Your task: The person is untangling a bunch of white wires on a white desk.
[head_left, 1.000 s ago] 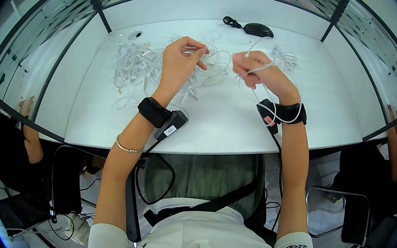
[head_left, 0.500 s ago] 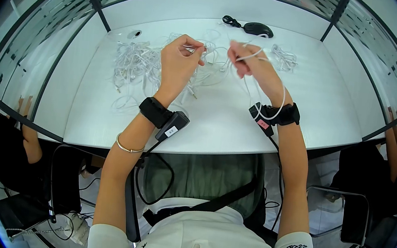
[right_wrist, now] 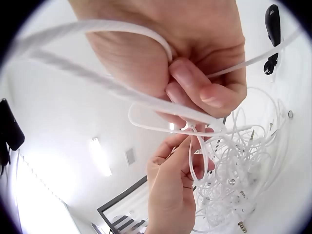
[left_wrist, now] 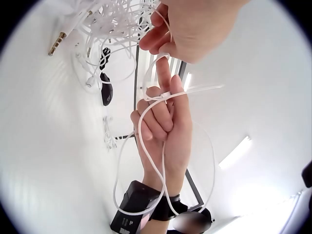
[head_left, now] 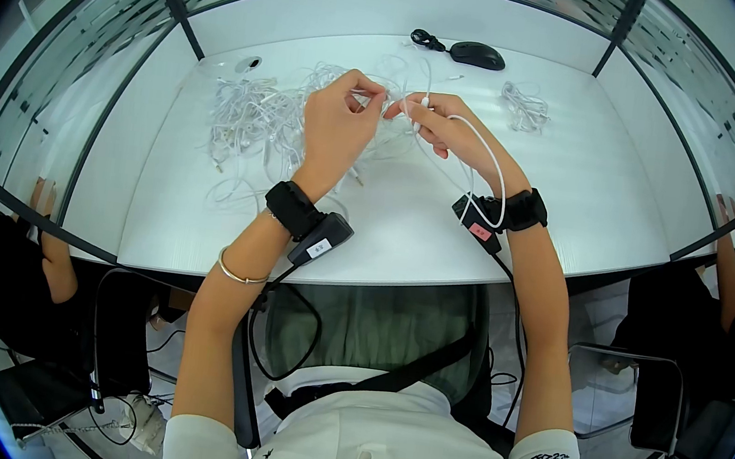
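White cable (right_wrist: pixel 117 88) is hanging in loose loops beside the right hand (head_left: pixel 448 134)

At the left, a tangled pile of white cables (head_left: pixel 252 119) is lying on the desk (head_left: pixel 384 241), its metal-tipped plug (left_wrist: pixel 57 43) poking out at the edge. Beside it, the left hand (head_left: pixel 336 129) is hovering over the desk, nearly closed, thumb and fingertips pinching a thin part of the cable. That small grip is probably steadying one spot while leaving the nearby strands visible.

Just across from it, the right hand is also holding the cable, its forefinger reaching out towards the left fingertips and its other fingers curling in. The thumb is pressing near a small white joint, perhaps because that lump is giving a firmer hold than bare cord. The cable's loops are drooping past the wrist, presumably so the slack is staying off the pile. Exactly how the strands are crossing between the fingertips, I cannot tell.

Behind the right hand, a black mouse (head_left: pixel 478 55) is resting, and further right a small cable bundle (head_left: pixel 524 109) is lying apart from the pile, seemingly set aside to avoid mixing.
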A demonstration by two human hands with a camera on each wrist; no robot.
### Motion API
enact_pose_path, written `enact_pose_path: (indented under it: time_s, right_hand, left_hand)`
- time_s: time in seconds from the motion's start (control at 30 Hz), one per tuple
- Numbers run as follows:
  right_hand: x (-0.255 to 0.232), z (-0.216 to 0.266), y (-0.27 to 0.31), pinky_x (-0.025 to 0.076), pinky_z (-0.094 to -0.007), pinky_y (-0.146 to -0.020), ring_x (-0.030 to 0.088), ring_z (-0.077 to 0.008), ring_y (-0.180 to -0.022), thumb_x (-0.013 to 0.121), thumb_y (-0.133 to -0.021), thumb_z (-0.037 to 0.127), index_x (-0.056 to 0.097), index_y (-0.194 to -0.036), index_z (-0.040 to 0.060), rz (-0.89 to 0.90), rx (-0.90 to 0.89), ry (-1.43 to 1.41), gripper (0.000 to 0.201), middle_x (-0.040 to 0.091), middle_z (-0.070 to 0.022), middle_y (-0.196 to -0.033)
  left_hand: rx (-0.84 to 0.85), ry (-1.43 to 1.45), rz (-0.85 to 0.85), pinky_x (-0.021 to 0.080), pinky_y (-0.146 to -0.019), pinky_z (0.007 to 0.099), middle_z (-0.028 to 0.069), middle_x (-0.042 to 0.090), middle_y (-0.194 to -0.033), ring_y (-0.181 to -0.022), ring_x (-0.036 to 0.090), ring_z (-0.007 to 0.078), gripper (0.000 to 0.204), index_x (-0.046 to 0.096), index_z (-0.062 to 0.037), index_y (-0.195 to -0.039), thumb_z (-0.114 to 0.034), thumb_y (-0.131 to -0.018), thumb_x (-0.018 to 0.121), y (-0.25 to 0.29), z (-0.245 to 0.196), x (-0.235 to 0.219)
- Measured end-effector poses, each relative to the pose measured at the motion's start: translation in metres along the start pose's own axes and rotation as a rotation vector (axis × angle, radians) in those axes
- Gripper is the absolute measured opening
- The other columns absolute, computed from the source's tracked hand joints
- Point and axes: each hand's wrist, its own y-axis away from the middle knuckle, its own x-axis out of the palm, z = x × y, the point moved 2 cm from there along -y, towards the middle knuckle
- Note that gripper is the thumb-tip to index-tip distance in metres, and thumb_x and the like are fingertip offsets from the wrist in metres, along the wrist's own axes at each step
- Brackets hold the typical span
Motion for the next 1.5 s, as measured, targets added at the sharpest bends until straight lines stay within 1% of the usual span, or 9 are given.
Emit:
enact_pose_path:
  time_s: [0.13, 0.37, 0.6, 0.67, 0.8, 0.9, 1.17, 1.37, 1.5]
  right_hand:
    - [0.005, 0.004, 0.004, 0.032, -0.0215, -0.046, 0.035, -0.0052, -0.052, 0.05, -0.092, 0.04, 0.068, -0.099, 0.0085, 0.076, 0.07, 0.071, 0.036, 0.04, 0.0048, -0.06]
    - [0.003, 0.002, 0.006, 0.032, -0.0224, -0.045, 0.036, -0.0061, -0.051, 0.05, -0.092, 0.038, 0.069, -0.098, 0.0086, 0.164, 0.128, 0.165, 0.036, 0.041, 0.0043, -0.06]
    - [-0.03, 0.014, 0.014, 0.02, -0.0215, -0.044, 0.024, -0.0029, -0.05, 0.041, -0.098, 0.036, 0.065, -0.095, 0.0041, -0.22, 0.059, 0.044, 0.039, 0.029, 0.008, -0.057]
    - [-0.052, 0.007, 0.016, 0.018, -0.021, -0.045, 0.023, -0.0023, -0.049, 0.042, -0.098, 0.035, 0.061, -0.091, 0.0037, -0.332, -0.042, -0.116, 0.037, 0.028, 0.0079, -0.057]
    - [-0.083, 0.001, 0.029, 0.017, -0.0214, -0.047, 0.023, -0.0024, -0.05, 0.046, -0.096, 0.031, 0.057, -0.081, 0.005, -0.588, -0.297, -0.354, 0.032, 0.029, 0.0074, -0.058]
    - [-0.09, -0.003, 0.03, 0.016, -0.0212, -0.047, 0.023, -0.0031, -0.05, 0.046, -0.098, 0.031, 0.056, -0.083, 0.0046, -0.626, -0.315, -0.477, 0.032, 0.03, 0.0067, -0.058]
    - [-0.085, -0.001, 0.027, 0.016, -0.0209, -0.047, 0.024, -0.0037, -0.051, 0.045, -0.098, 0.032, 0.057, -0.085, 0.0047, -0.644, -0.325, -0.461, 0.032, 0.036, 0.0052, -0.059]
    - [-0.086, -0.002, 0.027, 0.017, -0.0202, -0.046, 0.025, -0.0034, -0.05, 0.045, -0.098, 0.032, 0.056, -0.086, 0.0052, -0.648, -0.324, -0.459, 0.031, 0.037, 0.0049, -0.06]
    - [-0.085, -0.002, 0.027, 0.02, -0.0191, -0.045, 0.028, -0.0032, -0.049, 0.044, -0.098, 0.032, 0.054, -0.089, 0.005, -0.619, -0.319, -0.435, 0.03, 0.037, 0.0043, -0.061]
  left_hand:
    - [0.011, 0.022, 0.013, 0.042, -0.048, 0.0227, 0.0066, 0.067, -0.074, -0.051, 0.058, 0.009, 0.006, 0.064, 0.0002, -0.079, -0.006, -0.079, 0.066, -0.001, -0.001, 0.0]
    - [-0.054, 0.292, 0.036, 0.044, -0.045, 0.0234, 0.0125, 0.067, -0.077, -0.05, 0.06, 0.0128, 0.011, 0.051, 0.0008, -0.096, -0.006, -0.09, 0.056, -0.003, -0.004, -0.004]
    - [-0.08, 0.406, -0.023, 0.031, -0.039, 0.0201, 0.0067, 0.059, -0.068, -0.042, 0.044, 0.0057, 0.015, 0.047, -0.0041, -0.107, -0.011, -0.094, 0.052, -0.008, -0.019, -0.025]
    - [-0.042, 0.434, -0.103, 0.024, -0.038, 0.0193, 0.0027, 0.053, -0.064, -0.041, 0.033, 0.0031, 0.016, 0.048, -0.0051, -0.108, -0.012, -0.095, 0.052, -0.012, -0.017, -0.03]
    - [0.041, 0.512, -0.289, 0.023, -0.041, 0.0197, 0.001, 0.047, -0.065, -0.046, 0.034, 0.0041, 0.014, 0.048, -0.005, -0.106, -0.013, -0.095, 0.051, -0.023, -0.015, -0.052]
    - [0.06, 0.537, -0.405, 0.023, -0.042, 0.02, 0.0017, 0.048, -0.068, -0.049, 0.035, 0.005, 0.011, 0.049, -0.0047, -0.103, -0.011, -0.095, 0.05, -0.027, -0.01, -0.064]
    - [0.065, 0.514, -0.421, 0.031, -0.041, 0.0229, 0.004, 0.05, -0.064, -0.045, 0.044, 0.0092, 0.012, 0.048, -0.0038, -0.103, -0.012, -0.094, 0.049, -0.031, -0.01, -0.068]
    - [0.092, 0.482, -0.25, 0.031, -0.039, 0.0235, 0.0011, 0.043, -0.049, -0.039, 0.042, 0.0094, 0.013, 0.056, -0.0012, -0.097, -0.008, -0.091, 0.046, -0.023, -0.023, -0.064]
    - [-0.006, 0.27, 0.145, 0.029, -0.04, 0.0211, -0.0013, 0.046, -0.054, -0.042, 0.041, 0.0062, 0.014, 0.06, -0.0013, -0.095, -0.009, -0.091, 0.05, -0.019, -0.023, -0.051]
